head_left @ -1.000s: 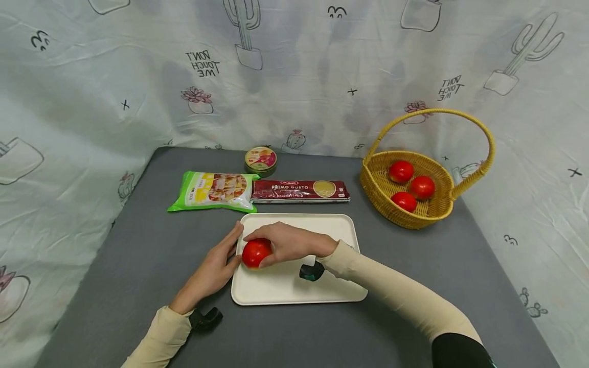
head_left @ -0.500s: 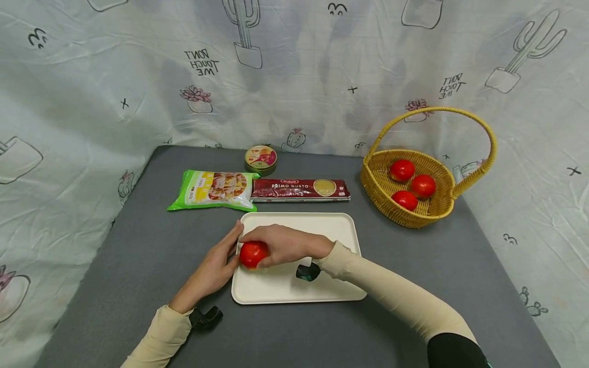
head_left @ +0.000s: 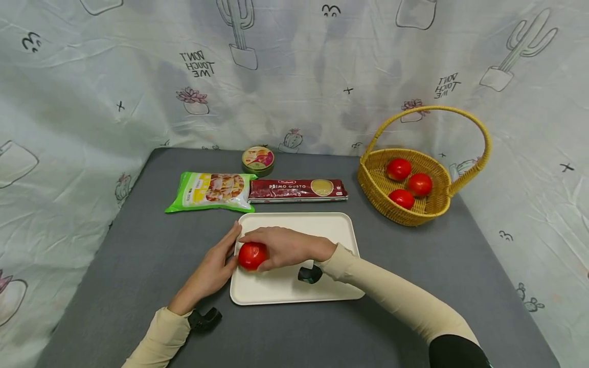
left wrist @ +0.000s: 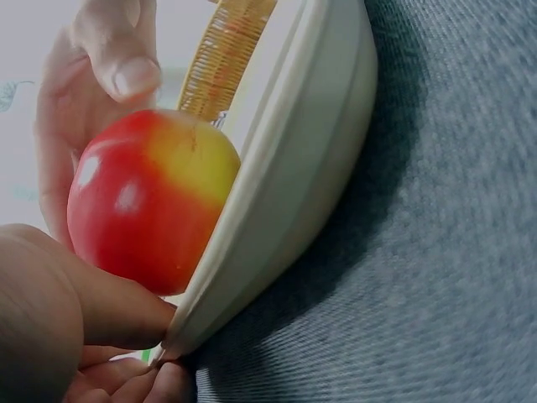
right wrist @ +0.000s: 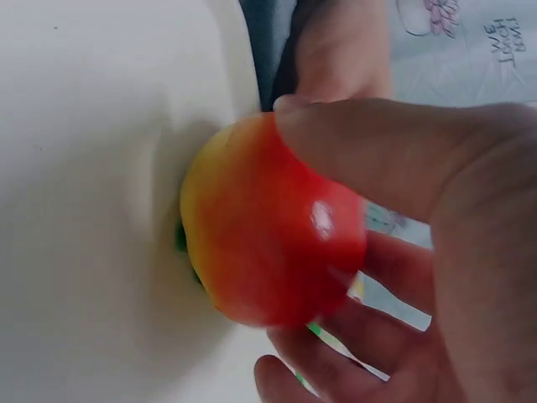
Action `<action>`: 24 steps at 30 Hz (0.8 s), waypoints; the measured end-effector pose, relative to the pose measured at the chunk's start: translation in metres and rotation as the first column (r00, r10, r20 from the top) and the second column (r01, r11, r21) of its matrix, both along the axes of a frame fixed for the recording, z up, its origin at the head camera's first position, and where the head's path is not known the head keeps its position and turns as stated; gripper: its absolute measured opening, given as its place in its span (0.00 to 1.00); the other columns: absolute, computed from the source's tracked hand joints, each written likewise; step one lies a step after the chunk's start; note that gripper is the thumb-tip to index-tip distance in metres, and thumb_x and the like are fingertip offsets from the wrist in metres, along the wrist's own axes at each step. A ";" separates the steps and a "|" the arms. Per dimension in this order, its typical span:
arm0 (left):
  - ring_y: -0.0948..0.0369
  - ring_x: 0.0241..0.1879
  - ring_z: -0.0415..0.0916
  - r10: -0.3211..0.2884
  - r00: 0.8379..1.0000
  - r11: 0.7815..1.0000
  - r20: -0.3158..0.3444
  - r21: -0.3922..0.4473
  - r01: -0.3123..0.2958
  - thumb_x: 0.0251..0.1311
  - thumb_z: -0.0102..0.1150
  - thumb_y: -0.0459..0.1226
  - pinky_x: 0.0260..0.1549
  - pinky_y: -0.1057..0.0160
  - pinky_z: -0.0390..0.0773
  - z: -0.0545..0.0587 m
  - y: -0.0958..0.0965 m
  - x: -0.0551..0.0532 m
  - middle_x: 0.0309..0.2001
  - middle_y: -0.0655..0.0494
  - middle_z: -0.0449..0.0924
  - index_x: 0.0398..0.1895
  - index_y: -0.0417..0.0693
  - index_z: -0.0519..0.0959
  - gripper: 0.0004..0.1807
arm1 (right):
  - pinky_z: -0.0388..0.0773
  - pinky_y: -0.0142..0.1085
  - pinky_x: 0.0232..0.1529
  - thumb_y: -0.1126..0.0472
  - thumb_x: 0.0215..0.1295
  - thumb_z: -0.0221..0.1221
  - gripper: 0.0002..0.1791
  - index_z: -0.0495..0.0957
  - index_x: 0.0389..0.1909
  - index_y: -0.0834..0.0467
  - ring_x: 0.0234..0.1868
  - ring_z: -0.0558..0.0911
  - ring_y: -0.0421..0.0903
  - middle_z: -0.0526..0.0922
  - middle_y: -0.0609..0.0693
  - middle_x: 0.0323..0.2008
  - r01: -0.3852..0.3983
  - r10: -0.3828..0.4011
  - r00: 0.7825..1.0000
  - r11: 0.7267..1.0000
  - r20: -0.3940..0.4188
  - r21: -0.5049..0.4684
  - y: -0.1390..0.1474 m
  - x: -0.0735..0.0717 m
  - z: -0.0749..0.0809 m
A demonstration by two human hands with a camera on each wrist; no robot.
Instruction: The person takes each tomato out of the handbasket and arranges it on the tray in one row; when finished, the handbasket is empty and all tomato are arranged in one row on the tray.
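A red tomato (head_left: 252,256) sits at the left end of a cream tray (head_left: 294,290); in the wrist views its underside turns yellow, and a bit of green shows beneath it in the right wrist view. My right hand (head_left: 287,248) holds the tomato, thumb (right wrist: 352,138) on one side and fingers curled around the other. My left hand (head_left: 209,268) grips the tray's left rim, thumb (left wrist: 126,311) over it and fingertips (left wrist: 172,382) below, close beside the tomato.
Behind the tray lie a green-edged food bag (head_left: 211,192) and a dark red spaghetti pack (head_left: 298,190). A round tin (head_left: 258,160) stands farther back. At the right, a yellow wicker basket (head_left: 377,191) with a tall handle holds three tomatoes (head_left: 399,169). Printed curtains hang behind the grey table (head_left: 294,337).
My right hand has shifted the tomato slightly left and nearer to me, toward the tray's left rim. My left hand has stayed on the rim. The head view has drifted a little.
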State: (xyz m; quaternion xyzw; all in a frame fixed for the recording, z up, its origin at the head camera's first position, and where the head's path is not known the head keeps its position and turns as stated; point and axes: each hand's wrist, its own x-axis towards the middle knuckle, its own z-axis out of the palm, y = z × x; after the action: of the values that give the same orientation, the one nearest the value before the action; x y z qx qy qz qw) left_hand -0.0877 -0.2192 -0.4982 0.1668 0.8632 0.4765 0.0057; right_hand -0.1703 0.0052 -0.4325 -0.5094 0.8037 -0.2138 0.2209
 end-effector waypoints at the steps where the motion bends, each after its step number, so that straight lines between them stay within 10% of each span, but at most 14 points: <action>1: 0.39 0.80 0.53 -0.001 1.000 1.000 -0.001 0.003 0.001 0.67 0.53 0.15 0.69 0.46 0.67 -0.001 0.000 0.000 0.83 0.33 0.49 0.82 0.28 0.55 0.40 | 0.69 0.33 0.73 0.56 0.66 0.75 0.42 0.69 0.78 0.58 0.73 0.72 0.47 0.73 0.53 0.75 0.008 -0.008 1.000 1.000 0.007 -0.013 0.003 0.000 0.002; 8: 0.39 0.80 0.53 -0.001 1.000 1.000 -0.013 0.024 0.002 0.65 0.52 0.14 0.69 0.47 0.66 -0.003 0.002 -0.002 0.83 0.33 0.50 0.81 0.28 0.57 0.40 | 0.66 0.44 0.77 0.52 0.69 0.73 0.43 0.67 0.81 0.54 0.78 0.67 0.46 0.69 0.49 0.78 0.134 -0.130 0.991 0.982 0.043 -0.136 0.054 -0.013 0.033; 14: 0.38 0.80 0.52 0.004 1.000 1.000 0.000 0.028 -0.004 0.64 0.52 0.14 0.69 0.48 0.65 0.000 0.002 -0.001 0.83 0.32 0.50 0.81 0.27 0.57 0.40 | 0.71 0.54 0.73 0.51 0.70 0.71 0.39 0.70 0.79 0.51 0.74 0.73 0.49 0.73 0.48 0.75 0.342 -0.333 0.939 0.922 0.082 -0.183 0.125 -0.029 0.074; 19: 0.38 0.80 0.52 0.000 1.000 1.000 0.005 0.030 0.000 0.65 0.54 0.15 0.69 0.49 0.65 0.000 -0.001 -0.001 0.83 0.33 0.50 0.81 0.28 0.57 0.40 | 0.72 0.57 0.73 0.55 0.71 0.70 0.33 0.75 0.75 0.54 0.72 0.75 0.55 0.78 0.52 0.71 0.523 -0.500 0.852 0.823 0.152 -0.222 0.192 -0.051 0.089; 24: 0.38 0.80 0.53 0.000 1.000 1.000 -0.006 0.031 0.000 0.66 0.55 0.16 0.68 0.49 0.66 0.000 -0.001 -0.001 0.83 0.33 0.51 0.81 0.29 0.58 0.40 | 0.74 0.55 0.71 0.53 0.73 0.68 0.33 0.73 0.75 0.57 0.71 0.76 0.56 0.77 0.57 0.71 0.722 -0.701 0.692 0.667 0.172 -0.184 0.255 -0.084 0.087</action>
State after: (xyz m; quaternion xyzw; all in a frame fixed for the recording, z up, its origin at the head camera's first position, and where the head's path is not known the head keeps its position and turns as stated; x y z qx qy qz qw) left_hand -0.0890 -0.2205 -0.4983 0.1682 0.8558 0.4891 0.0007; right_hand -0.2545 0.2602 -0.3457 -0.1681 0.8967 -0.3991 0.0919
